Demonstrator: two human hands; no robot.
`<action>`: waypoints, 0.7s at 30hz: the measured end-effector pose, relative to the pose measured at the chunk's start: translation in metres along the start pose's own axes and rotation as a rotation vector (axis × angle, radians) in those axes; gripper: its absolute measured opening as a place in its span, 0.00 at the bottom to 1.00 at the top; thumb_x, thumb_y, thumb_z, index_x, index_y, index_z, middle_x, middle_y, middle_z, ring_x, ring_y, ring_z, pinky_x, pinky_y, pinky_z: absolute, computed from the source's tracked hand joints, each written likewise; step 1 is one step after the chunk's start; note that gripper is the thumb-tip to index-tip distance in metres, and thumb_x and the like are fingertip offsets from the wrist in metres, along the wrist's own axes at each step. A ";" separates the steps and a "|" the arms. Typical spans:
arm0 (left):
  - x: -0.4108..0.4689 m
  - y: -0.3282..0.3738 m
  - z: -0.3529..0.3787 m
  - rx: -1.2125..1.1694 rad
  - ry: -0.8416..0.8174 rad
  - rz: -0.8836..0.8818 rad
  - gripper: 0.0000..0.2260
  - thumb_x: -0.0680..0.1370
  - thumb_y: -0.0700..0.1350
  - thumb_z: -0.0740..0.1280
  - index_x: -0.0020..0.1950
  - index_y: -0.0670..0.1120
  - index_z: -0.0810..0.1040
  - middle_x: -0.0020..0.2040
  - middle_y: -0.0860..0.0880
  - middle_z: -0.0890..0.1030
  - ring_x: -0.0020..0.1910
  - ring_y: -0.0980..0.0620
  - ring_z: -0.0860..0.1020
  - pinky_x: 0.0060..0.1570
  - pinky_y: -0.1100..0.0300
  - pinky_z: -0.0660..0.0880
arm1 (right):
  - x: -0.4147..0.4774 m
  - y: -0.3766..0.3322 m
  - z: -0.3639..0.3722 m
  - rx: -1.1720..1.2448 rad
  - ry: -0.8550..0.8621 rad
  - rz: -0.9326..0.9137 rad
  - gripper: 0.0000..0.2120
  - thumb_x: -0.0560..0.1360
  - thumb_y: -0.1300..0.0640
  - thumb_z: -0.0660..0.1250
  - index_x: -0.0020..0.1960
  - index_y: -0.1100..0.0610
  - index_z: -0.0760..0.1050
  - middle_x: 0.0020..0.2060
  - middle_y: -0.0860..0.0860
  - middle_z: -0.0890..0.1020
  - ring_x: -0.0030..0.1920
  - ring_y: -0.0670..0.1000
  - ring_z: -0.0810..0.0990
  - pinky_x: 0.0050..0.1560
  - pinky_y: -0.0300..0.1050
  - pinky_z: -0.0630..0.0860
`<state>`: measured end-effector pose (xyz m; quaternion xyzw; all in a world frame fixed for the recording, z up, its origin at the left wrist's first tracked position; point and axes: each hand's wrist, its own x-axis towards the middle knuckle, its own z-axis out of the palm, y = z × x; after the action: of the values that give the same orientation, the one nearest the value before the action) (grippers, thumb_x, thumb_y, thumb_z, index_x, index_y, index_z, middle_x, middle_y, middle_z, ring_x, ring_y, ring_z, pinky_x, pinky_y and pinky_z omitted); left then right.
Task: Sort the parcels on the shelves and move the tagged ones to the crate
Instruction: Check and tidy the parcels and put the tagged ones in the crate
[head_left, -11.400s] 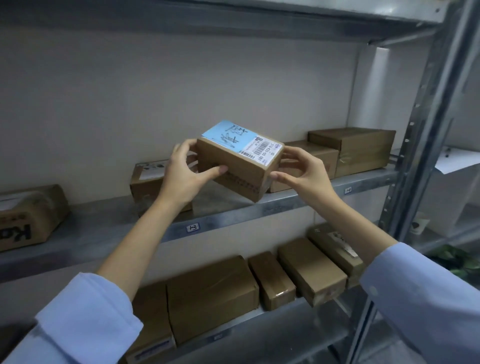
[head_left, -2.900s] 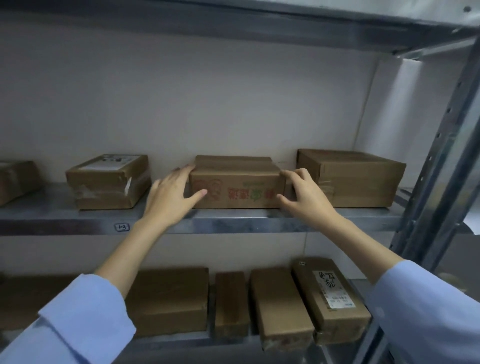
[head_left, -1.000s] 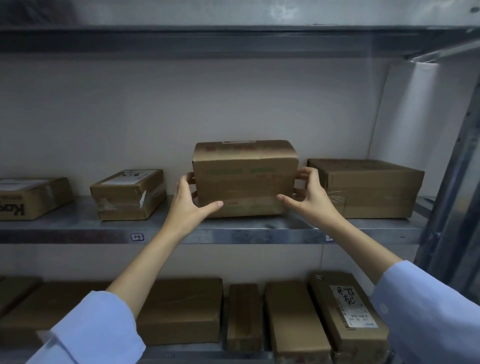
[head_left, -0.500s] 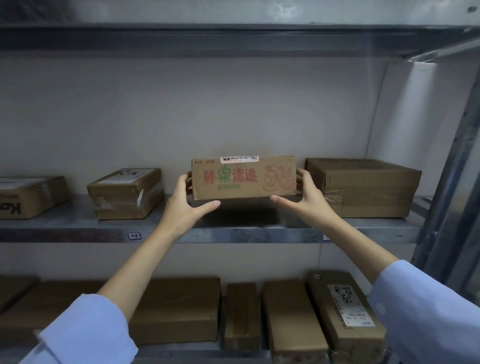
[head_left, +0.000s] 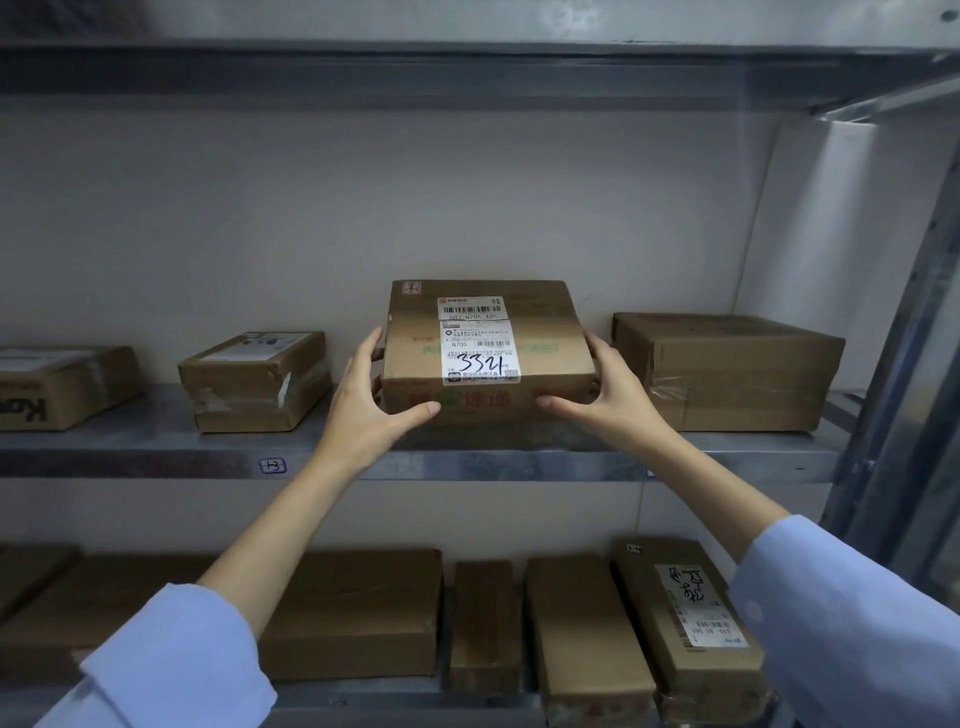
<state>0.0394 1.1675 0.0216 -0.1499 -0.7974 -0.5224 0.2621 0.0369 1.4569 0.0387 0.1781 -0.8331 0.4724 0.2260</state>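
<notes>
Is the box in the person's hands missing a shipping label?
No, the held box carries a white label with barcodes and a handwritten number.

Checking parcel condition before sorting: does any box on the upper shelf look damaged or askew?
Yes. The small box left of the held parcel sits turned at an angle to the shelf edge, with wrinkled, peeling tape on its front. The large box to the right has crumpled tape too. Nothing looks torn open.

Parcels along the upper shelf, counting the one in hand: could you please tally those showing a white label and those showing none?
White label showing: 3 (held parcel, taped parcel, far-left parcel)
No label showing: 1 (right parcel)
Total: 4
</notes>
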 end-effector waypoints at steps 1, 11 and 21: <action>0.001 0.000 0.000 0.007 0.002 0.015 0.45 0.67 0.47 0.80 0.77 0.56 0.58 0.75 0.51 0.66 0.72 0.51 0.67 0.71 0.45 0.67 | 0.000 0.001 0.001 0.000 -0.004 -0.003 0.44 0.66 0.52 0.80 0.76 0.52 0.61 0.67 0.47 0.70 0.68 0.49 0.70 0.67 0.49 0.72; 0.011 -0.015 0.002 -0.045 0.034 0.031 0.36 0.69 0.45 0.78 0.72 0.59 0.65 0.66 0.57 0.74 0.66 0.55 0.73 0.64 0.64 0.69 | 0.007 0.007 0.010 -0.038 0.033 0.011 0.37 0.67 0.45 0.78 0.72 0.50 0.67 0.62 0.44 0.76 0.58 0.40 0.75 0.48 0.19 0.68; 0.019 -0.039 0.003 0.000 -0.025 -0.055 0.33 0.71 0.47 0.77 0.73 0.55 0.66 0.61 0.58 0.76 0.63 0.54 0.75 0.52 0.76 0.68 | 0.011 0.018 0.021 -0.075 -0.015 0.049 0.32 0.69 0.43 0.76 0.69 0.50 0.71 0.57 0.41 0.78 0.57 0.42 0.77 0.56 0.35 0.71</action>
<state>0.0029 1.1538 0.0020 -0.1344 -0.8044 -0.5276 0.2379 0.0140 1.4466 0.0232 0.1525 -0.8560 0.4448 0.2146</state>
